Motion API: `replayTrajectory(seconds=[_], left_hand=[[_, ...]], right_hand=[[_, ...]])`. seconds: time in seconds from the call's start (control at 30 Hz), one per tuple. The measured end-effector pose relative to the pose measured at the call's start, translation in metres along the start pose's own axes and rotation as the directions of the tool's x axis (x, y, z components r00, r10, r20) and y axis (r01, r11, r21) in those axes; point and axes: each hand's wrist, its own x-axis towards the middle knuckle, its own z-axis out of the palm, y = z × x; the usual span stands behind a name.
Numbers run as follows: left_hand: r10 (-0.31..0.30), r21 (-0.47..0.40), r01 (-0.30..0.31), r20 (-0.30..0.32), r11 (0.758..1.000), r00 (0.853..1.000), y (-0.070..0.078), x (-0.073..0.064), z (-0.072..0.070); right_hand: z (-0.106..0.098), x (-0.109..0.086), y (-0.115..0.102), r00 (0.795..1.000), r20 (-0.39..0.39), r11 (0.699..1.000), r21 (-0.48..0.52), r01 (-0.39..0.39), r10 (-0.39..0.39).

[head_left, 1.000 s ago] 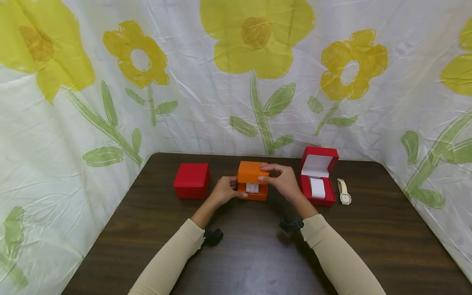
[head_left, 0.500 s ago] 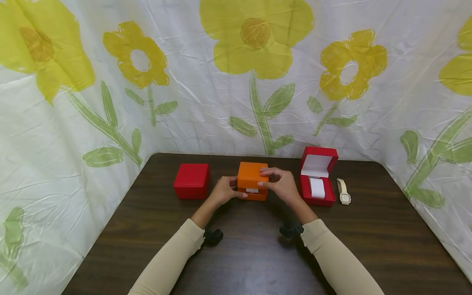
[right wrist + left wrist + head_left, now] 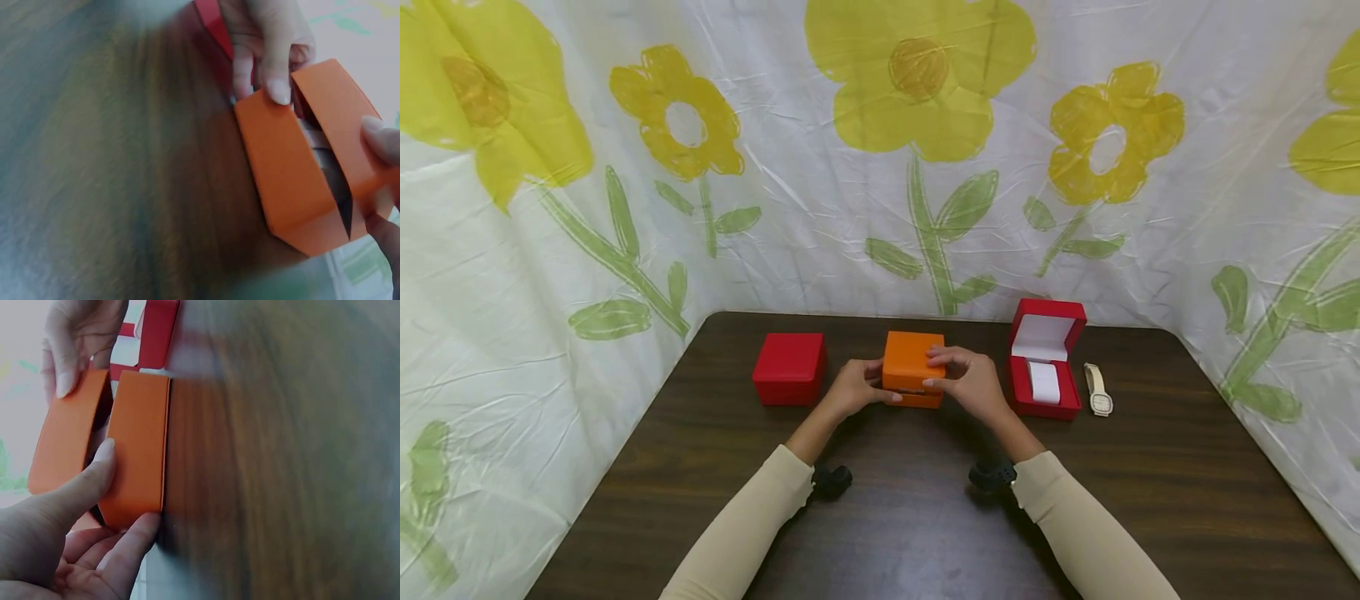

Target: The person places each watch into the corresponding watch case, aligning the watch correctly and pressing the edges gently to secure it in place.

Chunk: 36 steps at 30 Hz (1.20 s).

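Note:
An orange hinged watch box [image 3: 913, 353] stands on the table between both hands, its lid lowered to a narrow gap. My left hand [image 3: 853, 388] holds the base at its left side, thumb along the front. My right hand [image 3: 974, 383] grips the lid at its right side with thumb and fingers. Through the gap in the right wrist view, a pale band-like thing [image 3: 319, 147] shows inside, mostly hidden. The left wrist view has the box base [image 3: 139, 450] pinched by my left thumb and fingers, with the tilted lid [image 3: 70, 434] beside it.
A closed red box [image 3: 790, 368] sits left of the orange one. On the right stands an open red box [image 3: 1019, 392] with a white cushion [image 3: 1044, 382]. Beside it lies a cream-strapped watch [image 3: 1098, 390]. A flowered curtain [image 3: 790, 208] hangs behind the table [image 3: 910, 517].
The orange lid has come down under my right hand, from well raised to a thin gap, hiding the white contents from the head view. My left hand stays on the base.

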Motion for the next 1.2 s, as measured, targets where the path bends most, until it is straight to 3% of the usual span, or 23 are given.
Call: replayTrajectory(seconds=[0.43, 0.8, 0.97, 1.2], left_hand=[[0.005, 0.021, -0.006, 0.045, 1.0, 0.999, 0.002, 0.001, -0.007], [0.058, 0.046, -0.064, 0.114, 0.997, 0.992, 0.01, 0.0, -0.016], [0.047, 0.05, -0.054, 0.133, 0.997, 0.99, 0.014, -0.006, -0.021], [0.004, 0.065, -0.011, 0.104, 0.998, 0.995, 0.019, -0.018, -0.024]], right_hand=[[0.001, -0.002, 0.003, 1.0, 0.002, 0.999, -0.028, 0.03, -0.03], [-0.002, 0.0, -0.003, 0.996, 0.04, 0.995, -0.059, 0.083, -0.081], [-0.006, -0.005, -0.007, 0.992, 0.088, 0.992, -0.08, 0.093, -0.086], [-0.013, -0.015, -0.012, 0.993, 0.106, 0.993, -0.098, 0.061, -0.051]])
